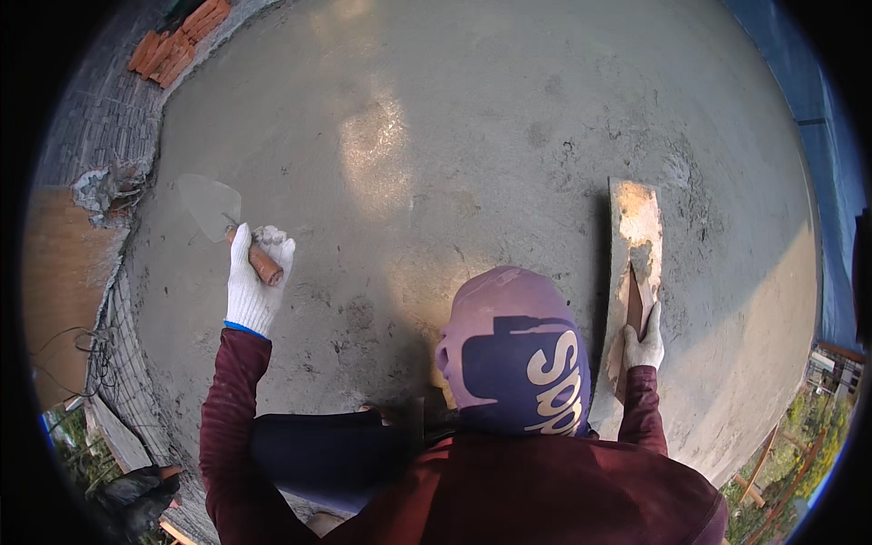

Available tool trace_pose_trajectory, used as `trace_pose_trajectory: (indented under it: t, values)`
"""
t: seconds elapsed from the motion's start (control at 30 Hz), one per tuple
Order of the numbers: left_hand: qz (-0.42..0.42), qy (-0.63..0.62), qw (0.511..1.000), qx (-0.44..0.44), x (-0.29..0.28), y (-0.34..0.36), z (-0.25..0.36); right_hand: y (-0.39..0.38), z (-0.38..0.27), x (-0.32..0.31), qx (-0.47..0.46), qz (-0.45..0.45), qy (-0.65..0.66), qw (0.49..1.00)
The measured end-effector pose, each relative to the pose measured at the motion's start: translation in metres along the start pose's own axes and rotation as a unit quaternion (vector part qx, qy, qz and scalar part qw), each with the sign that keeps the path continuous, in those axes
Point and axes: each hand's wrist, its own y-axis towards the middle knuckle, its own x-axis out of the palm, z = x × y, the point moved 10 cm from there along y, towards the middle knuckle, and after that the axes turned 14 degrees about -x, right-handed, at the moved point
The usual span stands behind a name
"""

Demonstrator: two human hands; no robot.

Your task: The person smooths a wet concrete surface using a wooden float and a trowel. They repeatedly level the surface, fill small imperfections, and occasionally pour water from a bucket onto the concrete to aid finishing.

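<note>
My left hand (254, 289), in a white knit glove, is closed around the wooden handle of a pointing trowel (209, 203). The trowel's pale, pointed blade reaches toward the far left, over wet grey concrete (472, 136); I cannot tell whether it touches. On the right, my right hand (644, 345), also gloved in white, grips the handle of a long plastering float (636, 213). Its upper face is worn and crusted with mortar. The float lies lengthwise away from me, with a dark shadow along its left side. Maroon sleeves cover both my arms.
Orange bricks (180, 44) are piled at the far left beyond the concrete's edge. Wire mesh (127, 363) and a brown board (59, 282) border the left side. Blue sheeting (831, 173) hangs along the right. A cap (518, 354) covers the lower middle.
</note>
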Motion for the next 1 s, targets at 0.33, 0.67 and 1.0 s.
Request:
trace_pose_trajectory:
  t: [0.33,0.67,1.0]
  values:
    - [-0.029,-0.076,0.996,0.047,0.005,-0.112,0.034,0.358,-0.367,0.145,-0.245,-0.054,-0.041,0.967]
    - [0.046,-0.079,0.983,0.158,-0.052,-0.150,0.077,0.272,-0.574,0.254,-0.442,-0.182,-0.033,0.878]
    - [0.030,-0.110,0.987,0.111,-0.030,-0.149,0.059,0.198,-0.347,0.163,-0.447,-0.210,-0.099,0.864]
